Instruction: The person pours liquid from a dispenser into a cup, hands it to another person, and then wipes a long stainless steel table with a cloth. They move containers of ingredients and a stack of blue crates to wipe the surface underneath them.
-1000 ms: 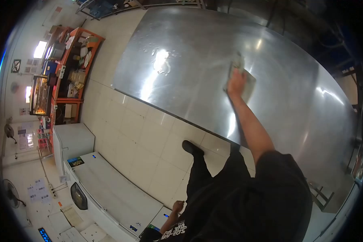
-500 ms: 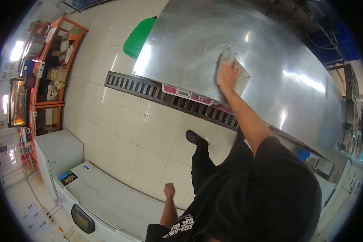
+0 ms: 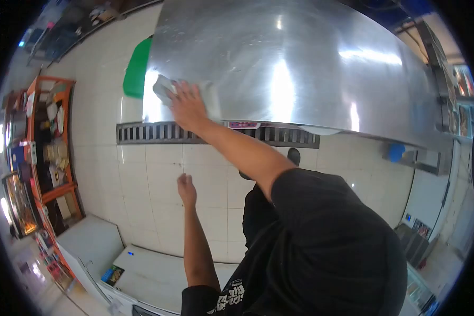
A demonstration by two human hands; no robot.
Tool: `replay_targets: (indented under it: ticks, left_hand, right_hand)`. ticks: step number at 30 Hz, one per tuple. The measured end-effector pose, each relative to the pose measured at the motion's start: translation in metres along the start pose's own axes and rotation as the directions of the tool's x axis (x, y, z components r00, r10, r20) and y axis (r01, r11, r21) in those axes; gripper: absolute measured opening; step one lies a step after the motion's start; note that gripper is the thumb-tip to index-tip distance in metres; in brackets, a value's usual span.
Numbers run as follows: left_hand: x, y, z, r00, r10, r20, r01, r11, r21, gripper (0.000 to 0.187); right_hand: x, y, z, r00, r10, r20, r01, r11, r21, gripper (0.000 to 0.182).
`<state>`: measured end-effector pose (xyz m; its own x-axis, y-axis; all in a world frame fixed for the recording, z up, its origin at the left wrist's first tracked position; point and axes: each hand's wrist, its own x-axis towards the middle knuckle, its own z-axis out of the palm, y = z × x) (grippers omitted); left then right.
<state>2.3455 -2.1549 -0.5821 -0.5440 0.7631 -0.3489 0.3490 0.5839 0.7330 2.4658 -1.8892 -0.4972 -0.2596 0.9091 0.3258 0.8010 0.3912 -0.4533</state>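
Right hand [image 3: 187, 108] fingers flat on the cloth [image 3: 166, 88], near the bench [image 3: 300, 63] edge; press evenly, overlapping strokes.

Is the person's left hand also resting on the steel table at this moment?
No, the left hand hangs free over the tiled floor, while only the right hand presses the cloth on the steel table.

Table [image 3: 300, 68]: polished steel, glossy w/ glare. Cloth [image 3: 166, 88]: soft fabric, matt. Floor [image 3: 158, 174]: smooth glazed tile.
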Motion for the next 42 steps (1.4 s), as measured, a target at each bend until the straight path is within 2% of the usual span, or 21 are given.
replay_targets:
  ticks: [3, 6, 7, 8, 9, 10, 11, 12, 14, 16, 17, 18, 19, 21, 25, 27, 30, 34, 38, 41, 42]
  left_hand:
    - [0.05, 0.014, 0.012, 0.999, 0.053, 0.013, -0.05, 0.988, -0.144, 0.032]
    - [0.065, 0.072, 0.016, 0.999, 0.036, -0.026, -0.042, 0.952, -0.303, 0.032]
    - [0.069, 0.082, 0.017, 0.998, 0.035, -0.045, -0.048, 0.943, -0.33, 0.036]
    - [0.077, 0.095, 0.021, 0.997, 0.038, -0.071, -0.061, 0.93, -0.362, 0.039]
    - [0.086, 0.107, 0.027, 0.996, 0.042, -0.083, -0.07, 0.929, -0.364, 0.039]
    - [0.093, 0.118, 0.034, 0.987, 0.024, -0.156, -0.091, 0.896, -0.434, 0.045]
    - [0.1, 0.13, 0.042, 0.973, -0.001, -0.229, -0.117, 0.857, -0.502, 0.05]
    - [0.106, 0.144, 0.045, 0.973, -0.106, -0.204, -0.011, 0.865, -0.502, 0.062]
    - [0.125, 0.169, 0.062, 0.928, -0.177, -0.329, -0.012, 0.866, -0.501, 0.065]
    - [0.127, 0.198, 0.072, 0.866, -0.234, -0.443, -0.015, 0.872, -0.49, 0.069]
    - [0.132, 0.205, 0.078, 0.858, -0.239, -0.455, -0.015, 0.873, -0.488, 0.069]
    - [0.138, 0.209, 0.083, 0.83, -0.283, -0.481, 0.067, 0.906, -0.418, 0.067]
    - [0.141, 0.212, 0.088, 0.798, -0.323, -0.509, 0.151, 0.925, -0.349, 0.065]
    - [0.136, 0.228, 0.087, 0.789, -0.344, -0.508, 0.146, 0.91, -0.388, 0.061]
    - [0.14, 0.241, 0.091, 0.717, -0.428, -0.55, 0.114, 0.851, -0.513, 0.056]
    - [0.143, 0.249, 0.092, 0.703, -0.442, -0.557, 0.084, 0.83, -0.552, 0.055]
    - [0.14, 0.245, 0.091, 0.711, -0.406, -0.574, 0.118, 0.874, -0.472, 0.054]
    - [0.143, 0.241, 0.091, 0.725, -0.437, -0.533, 0.188, 0.869, -0.457, 0.052]
    - [0.142, 0.245, 0.092, 0.72, -0.415, -0.557, 0.227, 0.898, -0.376, 0.052]
    - [0.143, 0.242, 0.094, 0.713, -0.409, -0.57, 0.234, 0.904, -0.357, 0.053]
    - [0.144, 0.242, 0.094, 0.708, -0.399, -0.583, 0.233, 0.911, -0.34, 0.053]
  right_hand:
    - [-0.069, 0.108, -0.094, 0.988, 0.109, 0.109, -0.104, 0.993, -0.05, 0.056]
    - [-0.151, 0.239, -0.197, 0.96, 0.266, 0.09, -0.207, 0.888, -0.411, 0.059]
    - [-0.177, 0.284, -0.22, 0.985, 0.16, -0.066, -0.167, 0.779, -0.604, 0.056]
    - [-0.207, 0.344, -0.23, 0.931, 0.31, -0.195, -0.366, 0.775, -0.515, 0.047]
    - [-0.218, 0.368, -0.262, 0.849, 0.527, -0.05, -0.451, 0.672, -0.587, 0.053]
    - [-0.221, 0.378, -0.275, 0.734, 0.67, -0.113, -0.612, 0.579, -0.538, 0.053]
    - [-0.216, 0.382, -0.28, 0.593, 0.789, -0.161, -0.747, 0.463, -0.478, 0.053]
    - [-0.204, 0.367, -0.275, 0.607, 0.78, -0.154, -0.738, 0.481, -0.473, 0.053]
    - [-0.168, 0.337, -0.247, 0.515, 0.762, -0.392, -0.844, 0.373, -0.385, 0.055]
    - [-0.138, 0.335, -0.189, 0.706, 0.494, -0.507, -0.687, 0.65, -0.324, 0.058]
    - [-0.109, 0.304, -0.169, 0.633, 0.589, -0.502, -0.711, 0.699, -0.076, 0.055]
    - [-0.09, 0.295, -0.15, 0.752, 0.588, -0.297, -0.628, 0.777, -0.053, 0.051]
    - [-0.074, 0.288, -0.117, 0.845, 0.454, -0.282, -0.523, 0.812, -0.26, 0.045]
    - [-0.021, 0.244, -0.094, 0.877, 0.349, -0.332, -0.407, 0.905, -0.125, 0.04]
    - [0.037, 0.168, -0.081, 0.933, 0.36, -0.001, -0.33, 0.853, -0.404, 0.046]
    - [0.047, 0.161, -0.078, 0.992, 0.119, 0.04, -0.108, 0.971, -0.214, 0.051]
    - [0.093, 0.214, -0.084, 0.99, 0.064, 0.122, -0.021, 0.946, -0.325, 0.053]
    - [0.127, 0.303, -0.119, 0.977, 0.214, -0.013, -0.202, 0.898, -0.391, 0.057]
    - [0.065, 0.355, -0.147, 0.829, 0.547, -0.115, -0.531, 0.705, -0.47, 0.062]
    - [0.088, 0.331, -0.144, 0.754, 0.656, -0.034, -0.586, 0.649, -0.485, 0.063]
    - [0.106, 0.315, -0.137, 0.809, 0.588, 0.022, -0.503, 0.71, -0.493, 0.062]
